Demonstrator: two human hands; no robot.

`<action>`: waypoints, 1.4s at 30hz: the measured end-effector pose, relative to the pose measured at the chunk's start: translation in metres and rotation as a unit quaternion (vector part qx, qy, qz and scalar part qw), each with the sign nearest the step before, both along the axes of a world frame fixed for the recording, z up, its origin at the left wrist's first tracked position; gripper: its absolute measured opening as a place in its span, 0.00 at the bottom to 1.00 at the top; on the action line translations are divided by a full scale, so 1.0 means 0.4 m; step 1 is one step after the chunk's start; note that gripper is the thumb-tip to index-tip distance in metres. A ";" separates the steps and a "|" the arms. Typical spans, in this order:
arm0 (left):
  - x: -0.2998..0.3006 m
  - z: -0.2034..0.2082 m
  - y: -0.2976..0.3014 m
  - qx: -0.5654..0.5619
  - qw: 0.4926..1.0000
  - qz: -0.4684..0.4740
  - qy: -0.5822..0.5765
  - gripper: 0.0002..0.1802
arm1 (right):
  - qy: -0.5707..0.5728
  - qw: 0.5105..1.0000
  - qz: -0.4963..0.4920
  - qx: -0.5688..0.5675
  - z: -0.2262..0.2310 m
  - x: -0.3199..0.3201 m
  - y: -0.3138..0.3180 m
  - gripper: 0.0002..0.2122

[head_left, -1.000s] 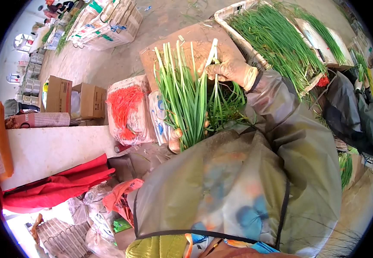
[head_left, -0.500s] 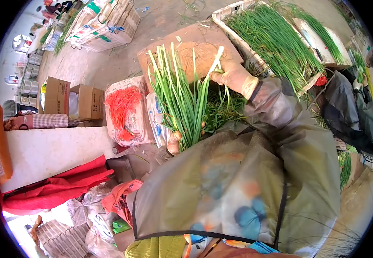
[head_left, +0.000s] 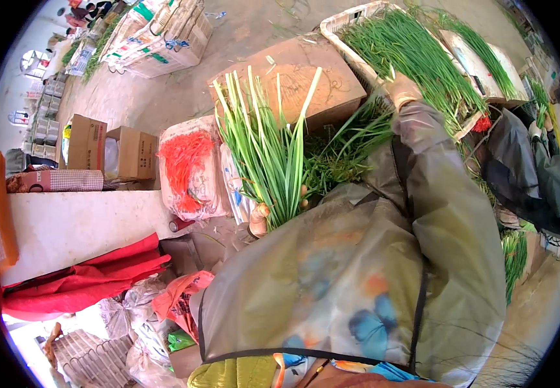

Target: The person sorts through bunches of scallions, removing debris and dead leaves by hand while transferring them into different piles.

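The left hand (head_left: pixel 258 220) is closing around the lower part of a bunch of green stalks (head_left: pixel 267 149), with its thumb showing on the left side and fingertips on the right side. The right hand (head_left: pixel 404 89) is reaching out near the long rim of a white plastic crate (head_left: pixel 342 46); its fingers are mostly turning away from view, so I cannot tell whether it is holding something. The right sleeve and the smock (head_left: pixel 280 291) are shining softly, being of a thin, translucent, olive-grey plastic with many folds and a dark edging, and blue and orange patches are showing through it. A flat brown cardboard box (head_left: pixel 331 68) is lying beyond the bunch, smooth and with small scraps on top. Fine, tangled dark green leaves (head_left: pixel 335 161) are lying to the right of the bunch, while long grass-like greens (head_left: pixel 409 48) are filling the crate. On the left, thin red strands (head_left: pixel 186 165) are spreading over a plastic-wrapped package (head_left: pixel 207 194). The bunch itself is standing in front of the smock, its slim stalks fanning upward like a loose brush; they are looking fresh and straight, with pale upper ends, and one stalk is leaning apart to the right.
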State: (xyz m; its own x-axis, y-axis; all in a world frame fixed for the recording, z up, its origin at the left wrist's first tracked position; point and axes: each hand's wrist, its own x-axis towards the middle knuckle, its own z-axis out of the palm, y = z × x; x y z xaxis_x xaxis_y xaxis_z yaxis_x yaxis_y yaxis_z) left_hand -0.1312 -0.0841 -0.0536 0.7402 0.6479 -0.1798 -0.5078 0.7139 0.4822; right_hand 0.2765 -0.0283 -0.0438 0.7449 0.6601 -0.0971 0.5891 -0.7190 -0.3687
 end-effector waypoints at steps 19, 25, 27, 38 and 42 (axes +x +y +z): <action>0.030 0.021 0.025 0.108 0.992 0.038 -0.055 0.51 | 0.467 0.783 0.193 0.362 0.150 -0.329 0.062 0.13; 0.019 0.015 0.055 0.009 0.994 -0.019 -0.108 0.51 | 0.285 0.813 0.074 0.503 0.168 -0.159 0.066 0.10; 0.027 0.000 0.052 0.030 0.990 -0.020 -0.138 0.48 | 0.476 0.790 0.145 0.359 0.171 -0.183 0.057 0.10; 0.006 -0.014 0.049 0.035 0.994 -0.055 -0.088 0.41 | 0.301 0.876 0.142 0.350 0.177 -0.243 0.112 0.07; 0.003 -0.019 0.054 0.034 0.993 -0.080 -0.082 0.40 | 0.022 0.990 0.076 0.116 0.120 -0.128 0.090 0.07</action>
